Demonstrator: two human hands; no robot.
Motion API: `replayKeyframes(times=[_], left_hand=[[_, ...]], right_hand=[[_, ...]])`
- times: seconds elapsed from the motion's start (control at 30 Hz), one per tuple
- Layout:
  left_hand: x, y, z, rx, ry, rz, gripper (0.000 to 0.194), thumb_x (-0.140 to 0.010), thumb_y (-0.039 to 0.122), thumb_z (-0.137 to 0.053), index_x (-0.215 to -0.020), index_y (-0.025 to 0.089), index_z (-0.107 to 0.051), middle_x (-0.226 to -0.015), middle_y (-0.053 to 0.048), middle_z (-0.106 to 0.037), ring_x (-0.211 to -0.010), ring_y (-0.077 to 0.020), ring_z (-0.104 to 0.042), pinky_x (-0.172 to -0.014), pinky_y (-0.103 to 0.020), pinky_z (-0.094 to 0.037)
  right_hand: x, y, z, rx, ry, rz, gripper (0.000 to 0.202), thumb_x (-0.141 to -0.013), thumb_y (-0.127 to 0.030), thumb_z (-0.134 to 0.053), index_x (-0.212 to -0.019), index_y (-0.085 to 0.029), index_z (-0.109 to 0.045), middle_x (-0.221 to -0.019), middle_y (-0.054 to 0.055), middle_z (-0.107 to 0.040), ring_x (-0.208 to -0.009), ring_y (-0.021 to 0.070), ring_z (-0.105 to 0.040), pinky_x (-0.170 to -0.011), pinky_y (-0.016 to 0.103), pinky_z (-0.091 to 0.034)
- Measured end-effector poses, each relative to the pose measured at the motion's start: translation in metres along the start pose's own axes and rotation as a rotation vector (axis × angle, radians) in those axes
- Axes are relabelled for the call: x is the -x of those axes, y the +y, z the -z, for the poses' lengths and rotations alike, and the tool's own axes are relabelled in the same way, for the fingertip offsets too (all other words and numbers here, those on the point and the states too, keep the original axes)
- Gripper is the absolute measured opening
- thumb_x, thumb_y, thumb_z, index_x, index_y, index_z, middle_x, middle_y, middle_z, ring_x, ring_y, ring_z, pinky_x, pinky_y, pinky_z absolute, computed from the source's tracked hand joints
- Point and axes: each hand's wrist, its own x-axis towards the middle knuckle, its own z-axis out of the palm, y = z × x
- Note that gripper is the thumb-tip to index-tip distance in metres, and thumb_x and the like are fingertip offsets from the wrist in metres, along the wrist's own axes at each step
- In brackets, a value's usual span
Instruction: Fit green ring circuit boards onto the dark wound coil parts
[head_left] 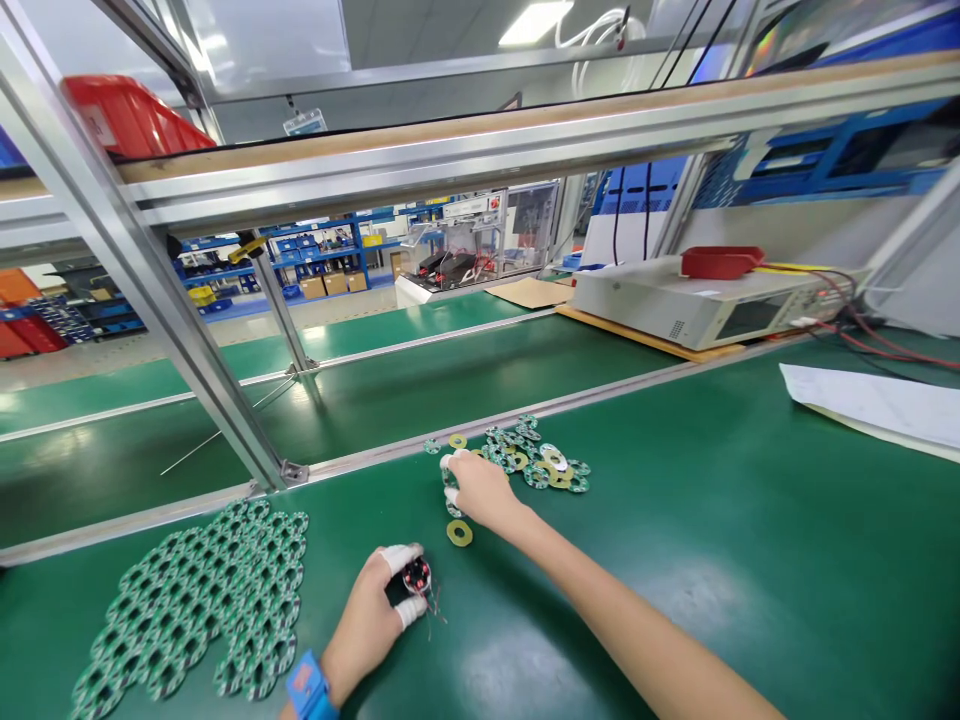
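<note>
My left hand [376, 605], with white tape on thumb and finger and a blue wrist strap [309, 688], is closed around a small round motor stator [417, 574] with red windings and thin loose wires. Further away, my right hand [480, 488], also taped at the fingertips, pinches a green ring-shaped circuit board [448, 477] at the edge of a loose pile of ring boards [536, 475]. Just in front of that hand lies a yellow ring [460, 533]. Another yellow ring [457, 441] rests behind it.
Rows of green ring boards [202, 590] cover the left of the green table [675, 570]. A metal post [187, 330] rises behind them. At the back right stands a grey instrument [667, 300] with a red tray [721, 262] on top. White paper [877, 405] lies at right.
</note>
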Motion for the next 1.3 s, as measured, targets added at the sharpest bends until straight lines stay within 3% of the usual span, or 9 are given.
replayKeyframes(times=[0.13, 0.2, 0.3, 0.43, 0.6, 0.83, 1.0, 1.13, 1.3], left_hand=[[0.0, 0.007, 0.017, -0.018, -0.076, -0.019, 0.066, -0.065, 0.011, -0.057, -0.13, 0.02, -0.047, -0.134, -0.01, -0.045, -0.125, -0.0244, -0.04, -0.11, -0.041, -0.027], [-0.002, 0.015, 0.03, -0.029, 0.008, -0.024, 0.061, -0.068, 0.013, -0.055, -0.129, 0.019, -0.047, -0.135, -0.01, -0.045, -0.124, -0.0241, -0.04, -0.109, -0.041, -0.028], [-0.005, 0.032, 0.041, -0.017, 0.182, -0.029, 0.031, -0.083, 0.029, -0.047, -0.11, 0.018, -0.058, -0.113, -0.009, -0.059, -0.104, -0.0219, -0.053, -0.096, -0.038, -0.04], [-0.005, 0.05, 0.037, -0.016, 0.213, -0.042, 0.029, -0.087, 0.035, -0.042, -0.071, 0.017, -0.058, -0.077, -0.004, -0.062, -0.072, -0.017, -0.053, -0.07, -0.029, -0.043], [-0.004, 0.05, 0.033, 0.07, 0.372, 0.001, 0.03, -0.084, 0.035, -0.044, -0.063, 0.016, -0.054, -0.064, 0.0, -0.055, -0.062, -0.014, -0.047, -0.06, -0.024, -0.037], [-0.006, 0.051, 0.036, 0.224, 0.338, 0.021, 0.035, -0.083, 0.041, -0.043, -0.064, 0.015, -0.056, -0.065, -0.001, -0.056, -0.065, -0.0151, -0.049, -0.062, -0.025, -0.04], [0.001, 0.05, 0.014, -0.171, 0.258, 0.029, 0.038, -0.067, 0.041, -0.067, -0.094, 0.016, -0.06, -0.095, -0.007, -0.058, -0.089, -0.0241, -0.05, -0.079, -0.036, -0.041], [0.004, 0.047, 0.002, -0.333, 0.176, 0.1, 0.044, -0.062, 0.041, -0.074, -0.093, 0.014, -0.058, -0.096, -0.008, -0.056, -0.09, -0.0254, -0.049, -0.078, -0.037, -0.04], [0.003, 0.041, 0.003, -0.362, 0.135, 0.132, 0.048, -0.059, 0.04, -0.078, -0.095, 0.014, -0.059, -0.097, -0.007, -0.055, -0.091, -0.0254, -0.048, -0.078, -0.036, -0.039]], right_hand=[[0.005, 0.002, 0.01, -0.074, -0.002, 0.171, 0.049, -0.075, -0.004, -0.054, -0.123, -0.017, -0.054, -0.115, 0.009, -0.058, -0.102, 0.0239, -0.057, -0.084, 0.028, -0.044], [0.011, -0.007, 0.011, -0.135, -0.025, 0.298, 0.062, -0.074, -0.003, -0.053, -0.134, -0.019, -0.043, -0.116, 0.006, -0.059, -0.104, 0.021, -0.055, -0.086, 0.025, -0.043], [0.021, -0.026, 0.007, -0.283, -0.056, 0.493, 0.076, -0.072, -0.001, -0.05, -0.142, -0.017, -0.026, -0.113, 0.008, -0.061, -0.101, 0.0211, -0.057, -0.084, 0.026, -0.046], [0.029, -0.044, 0.0, -0.391, -0.095, 0.6, 0.082, -0.069, 0.0, -0.05, -0.144, -0.014, -0.021, -0.114, 0.014, -0.059, -0.101, 0.026, -0.057, -0.082, 0.034, -0.049], [0.029, -0.049, -0.002, -0.502, 0.015, 0.477, 0.07, -0.071, -0.012, -0.067, -0.135, -0.013, -0.039, -0.126, 0.015, -0.052, -0.111, 0.0282, -0.052, -0.092, 0.038, -0.045], [0.03, -0.05, 0.002, -0.469, 0.17, 0.39, 0.036, -0.07, -0.021, -0.074, -0.104, -0.018, -0.064, -0.107, 0.009, -0.062, -0.095, 0.0249, -0.059, -0.075, 0.033, -0.051], [0.025, -0.03, 0.004, -0.492, 0.242, 0.224, 0.036, -0.072, -0.025, -0.069, -0.106, -0.016, -0.064, -0.104, 0.009, -0.063, -0.083, 0.0233, -0.06, -0.067, 0.032, -0.051], [0.031, -0.011, -0.002, -0.654, 0.184, 0.104, 0.036, -0.069, -0.03, -0.066, -0.102, -0.016, -0.066, -0.084, 0.006, -0.063, -0.071, 0.0216, -0.059, -0.061, 0.031, -0.05], [0.046, -0.002, -0.019, -1.051, -0.122, 0.061, 0.038, -0.066, -0.037, -0.063, -0.093, -0.011, -0.066, -0.069, 0.003, -0.06, -0.064, 0.0197, -0.056, -0.058, 0.03, -0.048]])
